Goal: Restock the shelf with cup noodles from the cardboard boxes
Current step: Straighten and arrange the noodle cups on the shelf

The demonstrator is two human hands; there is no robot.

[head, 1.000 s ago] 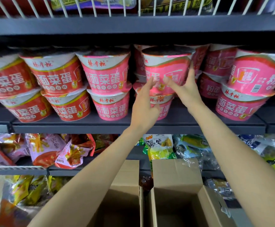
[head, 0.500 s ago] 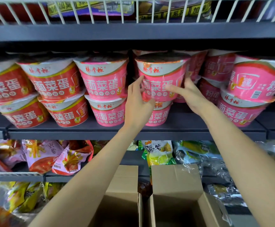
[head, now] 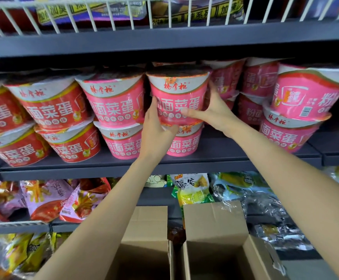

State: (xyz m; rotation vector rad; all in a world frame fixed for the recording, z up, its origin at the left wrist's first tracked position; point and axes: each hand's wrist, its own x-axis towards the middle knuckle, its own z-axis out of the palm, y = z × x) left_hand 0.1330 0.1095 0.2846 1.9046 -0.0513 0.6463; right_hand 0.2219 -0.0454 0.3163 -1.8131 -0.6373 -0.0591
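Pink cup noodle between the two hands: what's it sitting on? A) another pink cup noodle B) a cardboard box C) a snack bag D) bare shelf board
A: the pink cup noodle, held between the left hand and right hand, sits stacked on a lower pink cup noodle that stands on the shelf.

Both hands now round top cup (head: pixel 177 98)

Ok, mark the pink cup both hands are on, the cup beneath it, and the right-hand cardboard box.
held pink cup (head: pixel 177 100): head view, front label.
lower pink cup (head: pixel 184 143): head view, front label.
right cardboard box (head: pixel 213 221): head view, raised back flap.
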